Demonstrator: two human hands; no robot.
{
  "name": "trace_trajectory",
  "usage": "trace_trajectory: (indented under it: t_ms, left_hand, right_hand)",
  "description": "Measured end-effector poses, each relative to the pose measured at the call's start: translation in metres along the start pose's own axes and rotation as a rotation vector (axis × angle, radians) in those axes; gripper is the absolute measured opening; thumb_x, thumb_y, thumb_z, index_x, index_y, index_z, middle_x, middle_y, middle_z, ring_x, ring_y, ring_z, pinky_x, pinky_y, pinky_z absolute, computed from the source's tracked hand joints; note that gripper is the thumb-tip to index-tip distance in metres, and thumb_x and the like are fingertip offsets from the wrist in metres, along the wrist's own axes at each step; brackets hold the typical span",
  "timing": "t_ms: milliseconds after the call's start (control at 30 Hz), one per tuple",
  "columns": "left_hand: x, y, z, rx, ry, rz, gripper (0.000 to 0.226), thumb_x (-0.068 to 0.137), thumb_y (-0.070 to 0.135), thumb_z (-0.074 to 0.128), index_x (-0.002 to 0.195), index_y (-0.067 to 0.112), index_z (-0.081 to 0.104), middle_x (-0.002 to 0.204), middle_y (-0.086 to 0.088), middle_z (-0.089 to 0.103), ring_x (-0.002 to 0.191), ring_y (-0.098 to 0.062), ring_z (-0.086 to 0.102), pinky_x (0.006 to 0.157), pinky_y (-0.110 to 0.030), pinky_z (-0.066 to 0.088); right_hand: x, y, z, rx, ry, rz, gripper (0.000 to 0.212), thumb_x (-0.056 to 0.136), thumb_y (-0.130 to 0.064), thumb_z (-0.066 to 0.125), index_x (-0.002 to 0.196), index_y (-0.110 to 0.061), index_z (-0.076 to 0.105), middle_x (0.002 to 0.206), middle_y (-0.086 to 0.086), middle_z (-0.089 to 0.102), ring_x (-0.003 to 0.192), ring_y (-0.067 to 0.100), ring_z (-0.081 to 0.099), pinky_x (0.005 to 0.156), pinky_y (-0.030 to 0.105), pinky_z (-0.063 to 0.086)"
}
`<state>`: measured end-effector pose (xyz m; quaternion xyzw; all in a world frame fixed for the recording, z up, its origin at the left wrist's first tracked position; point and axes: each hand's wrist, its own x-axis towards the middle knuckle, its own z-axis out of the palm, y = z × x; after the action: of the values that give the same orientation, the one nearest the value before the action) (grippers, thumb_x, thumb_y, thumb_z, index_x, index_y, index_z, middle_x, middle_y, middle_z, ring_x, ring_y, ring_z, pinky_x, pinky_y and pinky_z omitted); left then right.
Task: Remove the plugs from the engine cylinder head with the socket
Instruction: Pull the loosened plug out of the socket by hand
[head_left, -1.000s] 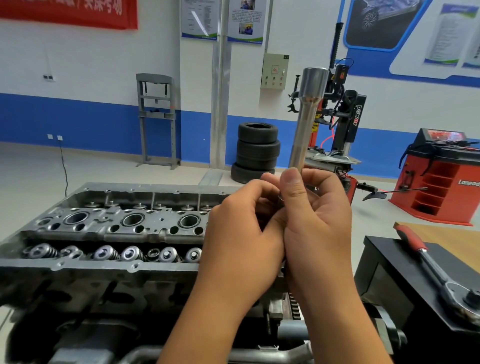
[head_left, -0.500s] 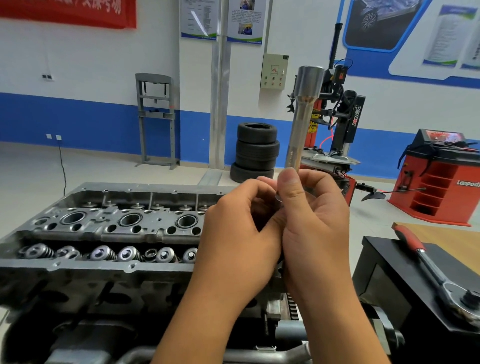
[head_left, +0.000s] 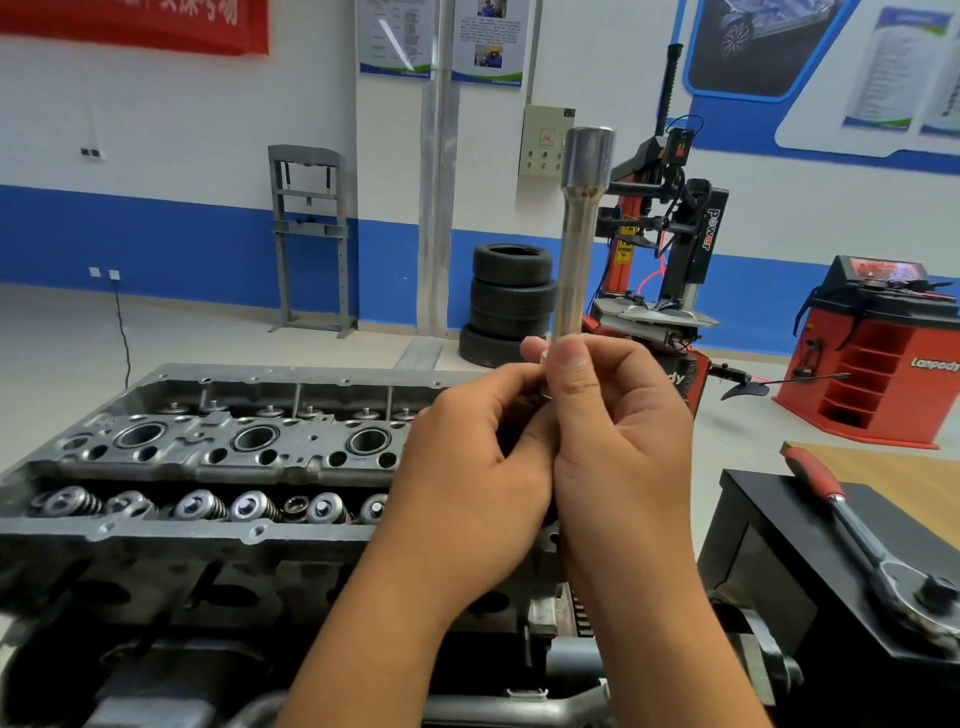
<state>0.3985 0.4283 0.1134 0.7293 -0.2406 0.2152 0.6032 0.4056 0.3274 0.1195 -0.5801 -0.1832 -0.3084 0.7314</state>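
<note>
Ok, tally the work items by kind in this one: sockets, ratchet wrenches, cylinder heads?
long socket: 1
ratchet wrench: 1
cylinder head: 1
Total: 3

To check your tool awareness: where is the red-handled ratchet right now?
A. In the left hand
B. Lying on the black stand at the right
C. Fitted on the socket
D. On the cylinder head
B: the red-handled ratchet lies on the black stand, untouched, while both hands hold the socket upright.
</note>
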Motion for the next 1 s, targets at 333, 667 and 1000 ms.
trace_trajectory:
  t_ms: [333, 667, 1000]
  left_hand:
    - [-0.0012, -0.0019, 0.0043, 0.008, 0.137, -0.02, 0.007, 0.093, 0.027, 0.074, 0.097, 0.033, 0.073, 0.086, 0.014, 0.078, 0.081, -0.005, 0.076, 0.071, -0.032, 0.062]
    - [0.0001, 0.0002, 0.0004, -0.094, 0.075, -0.03, 0.01, 0.1, 0.021, 0.069, 0.103, 0.029, 0.074, 0.091, 0.009, 0.079, 0.088, -0.008, 0.076, 0.076, -0.025, 0.062]
    - [-0.0014, 0.0032, -0.0023, -0.085, -0.017, 0.022, 0.021, 0.105, 0.024, 0.059, 0.115, 0.03, 0.076, 0.101, 0.012, 0.08, 0.1, -0.008, 0.075, 0.088, -0.031, 0.061]
  right_hand:
    - [-0.0009, -0.0012, 0.0003, 0.091, 0.005, 0.06, 0.035, 0.085, -0.038, 0.08, 0.104, -0.015, 0.061, 0.098, 0.015, 0.077, 0.087, 0.037, 0.076, 0.081, 0.053, 0.064]
    - [-0.0003, 0.0004, 0.0003, 0.042, -0.007, 0.031, 0.024, 0.094, -0.04, 0.061, 0.094, -0.019, 0.071, 0.095, 0.01, 0.077, 0.091, 0.029, 0.075, 0.084, 0.049, 0.063]
    - [0.0008, 0.0028, -0.0009, 0.009, -0.004, -0.009, 0.031, 0.097, -0.046, 0.057, 0.09, -0.022, 0.076, 0.095, 0.009, 0.076, 0.093, 0.025, 0.074, 0.082, 0.041, 0.061]
